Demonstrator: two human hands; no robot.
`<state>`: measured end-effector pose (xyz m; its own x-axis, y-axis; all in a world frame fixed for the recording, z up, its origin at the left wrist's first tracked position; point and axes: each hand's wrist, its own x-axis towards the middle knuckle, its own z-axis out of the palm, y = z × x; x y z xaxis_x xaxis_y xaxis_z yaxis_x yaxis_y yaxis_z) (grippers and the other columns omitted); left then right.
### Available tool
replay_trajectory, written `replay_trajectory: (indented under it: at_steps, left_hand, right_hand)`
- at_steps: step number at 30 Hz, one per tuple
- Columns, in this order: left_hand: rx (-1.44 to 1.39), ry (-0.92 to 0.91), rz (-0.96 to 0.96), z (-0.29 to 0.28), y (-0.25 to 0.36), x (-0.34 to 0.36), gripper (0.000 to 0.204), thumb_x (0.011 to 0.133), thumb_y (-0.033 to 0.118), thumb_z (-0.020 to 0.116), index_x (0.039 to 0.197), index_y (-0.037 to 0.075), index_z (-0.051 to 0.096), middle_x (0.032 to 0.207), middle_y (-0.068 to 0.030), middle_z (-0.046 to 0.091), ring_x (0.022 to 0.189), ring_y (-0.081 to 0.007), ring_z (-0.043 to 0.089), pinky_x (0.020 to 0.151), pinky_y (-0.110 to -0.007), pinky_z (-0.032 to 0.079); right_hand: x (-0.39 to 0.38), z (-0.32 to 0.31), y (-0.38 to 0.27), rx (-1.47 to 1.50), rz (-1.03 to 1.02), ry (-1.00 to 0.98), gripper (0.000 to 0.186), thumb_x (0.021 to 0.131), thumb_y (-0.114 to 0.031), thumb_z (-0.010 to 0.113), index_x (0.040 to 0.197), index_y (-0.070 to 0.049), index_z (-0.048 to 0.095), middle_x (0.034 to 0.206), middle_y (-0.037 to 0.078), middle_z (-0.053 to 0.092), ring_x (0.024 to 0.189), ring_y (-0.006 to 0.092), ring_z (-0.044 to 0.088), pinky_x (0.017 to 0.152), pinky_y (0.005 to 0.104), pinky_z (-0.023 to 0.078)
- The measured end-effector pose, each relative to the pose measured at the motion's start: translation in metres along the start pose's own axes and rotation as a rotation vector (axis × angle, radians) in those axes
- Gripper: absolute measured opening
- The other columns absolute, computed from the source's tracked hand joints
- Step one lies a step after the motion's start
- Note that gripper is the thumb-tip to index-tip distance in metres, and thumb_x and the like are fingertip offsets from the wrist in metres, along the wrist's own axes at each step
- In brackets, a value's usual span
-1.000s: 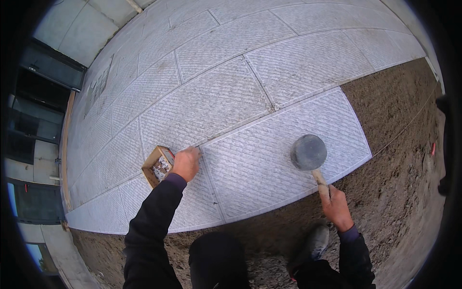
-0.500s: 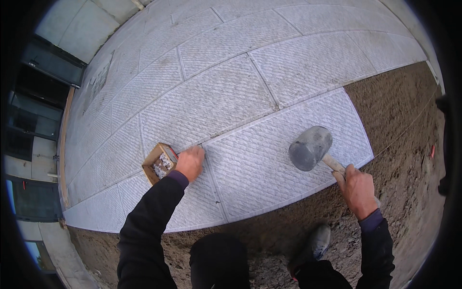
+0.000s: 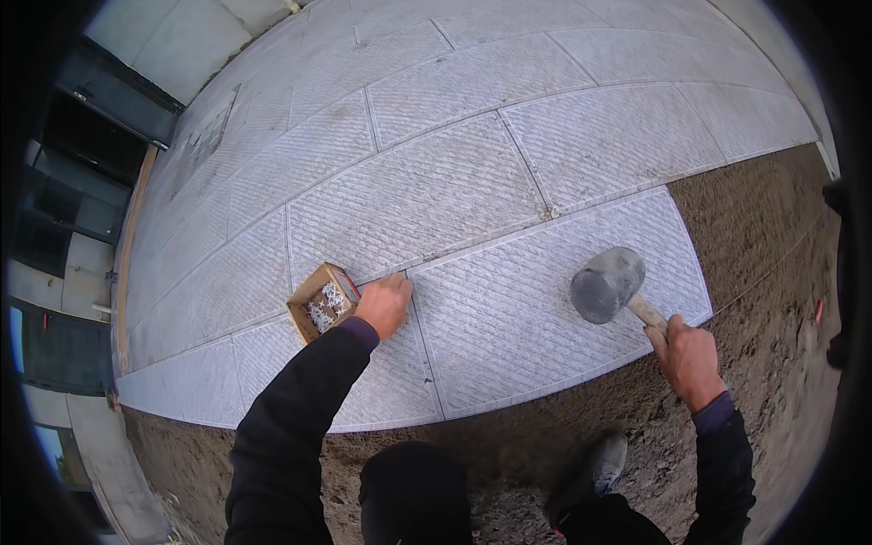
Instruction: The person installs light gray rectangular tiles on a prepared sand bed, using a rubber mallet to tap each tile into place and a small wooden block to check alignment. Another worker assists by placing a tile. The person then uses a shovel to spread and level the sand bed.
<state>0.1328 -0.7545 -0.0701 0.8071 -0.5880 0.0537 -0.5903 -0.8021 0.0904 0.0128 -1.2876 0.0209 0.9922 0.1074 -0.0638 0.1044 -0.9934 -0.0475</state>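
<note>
My right hand (image 3: pixel 688 363) is closed round the wooden handle of a rubber mallet (image 3: pixel 607 284). The mallet's dark grey head hangs over the right part of a pale ribbed paving slab (image 3: pixel 509 336). At that slab's upper left corner, my left hand (image 3: pixel 385 307) is pinched down at the joint between slabs. Whatever its fingertips hold, if anything, is hidden. Just left of this hand, an open cardboard box (image 3: pixel 307 292) sits on the paving, with many small white cross-shaped tile spacers (image 3: pixel 329 309) inside.
Several rows of ribbed slabs (image 3: pixel 418 195) stretch away ahead. Bare brown soil (image 3: pixel 758 218) borders them at right and along the near edge, where my shoe (image 3: pixel 607 461) stands. A thin string line (image 3: pixel 772 263) crosses the soil, near a small red object (image 3: pixel 817 311). Dark-framed glazing (image 3: pixel 64 350) lines the left.
The whole view has shifted a little, so the slabs, box and hands appear slightly further right. My left hand stays at the slab corner, and the right still grips the mallet.
</note>
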Motion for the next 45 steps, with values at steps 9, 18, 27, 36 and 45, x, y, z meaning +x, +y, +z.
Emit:
replay_trajectory:
  at_steps: [9, 18, 27, 36, 45]
  left_hand:
    - [-0.057, 0.045, -0.185, -0.002, 0.006, -0.007, 0.013, 0.091, 0.012, 0.071, 0.099, 0.004, 0.064, 0.091, -0.0166, 0.064, 0.083, -0.0392, 0.067, 0.070, -0.050, 0.054]
    - [0.043, 0.063, -0.132, 0.015, 0.004, 0.000, 0.009, 0.081, 0.001, 0.065, 0.087, 0.005, 0.059, 0.089, -0.0165, 0.062, 0.082, -0.0393, 0.066, 0.071, -0.050, 0.054]
    - [-0.020, 0.112, -0.209, -0.015, 0.068, 0.014, 0.046, 0.090, 0.022, 0.074, 0.124, -0.004, 0.057, 0.126, -0.0231, 0.059, 0.121, -0.0410, 0.058, 0.096, -0.048, 0.052]
    - [-0.138, 0.100, -0.295, 0.026, 0.125, 0.067, 0.085, 0.098, 0.041, 0.068, 0.151, -0.016, 0.034, 0.163, -0.0339, 0.030, 0.154, -0.0494, 0.025, 0.125, -0.060, 0.022]
    - [-0.162, 0.086, -0.442, 0.029, 0.145, 0.079, 0.093, 0.095, 0.048, 0.069, 0.151, -0.017, 0.032, 0.163, -0.0361, 0.028, 0.155, -0.0524, 0.021, 0.124, -0.063, 0.018]
  right_hand:
    - [-0.007, 0.026, 0.016, 0.223, 0.115, 0.065, 0.047, 0.105, -0.038, 0.064, 0.080, 0.002, 0.058, 0.061, 0.028, 0.060, 0.061, 0.0478, 0.065, 0.053, 0.0527, 0.049]
    - [-0.010, 0.041, 0.012, 0.583, 0.170, 0.002, 0.057, 0.107, -0.045, 0.058, 0.079, 0.005, 0.060, 0.065, 0.031, 0.060, 0.063, 0.0519, 0.062, 0.055, 0.0537, 0.048]
    - [0.017, 0.040, 0.003, 0.278, -0.123, 0.151, 0.051, 0.102, -0.047, 0.065, 0.078, -0.004, 0.055, 0.062, 0.021, 0.062, 0.052, 0.0381, 0.064, 0.050, 0.0456, 0.051]
    - [0.075, 0.025, 0.025, 0.064, -0.450, 0.010, 0.040, 0.093, -0.042, 0.077, 0.088, -0.005, 0.062, 0.080, 0.011, 0.063, 0.074, 0.0286, 0.067, 0.061, 0.0414, 0.054]
    - [0.350, 0.023, -0.046, 0.353, -0.458, 0.379, 0.016, 0.098, -0.014, 0.064, 0.108, -0.001, 0.068, 0.097, 0.020, 0.067, 0.088, 0.0395, 0.069, 0.074, 0.0493, 0.057]
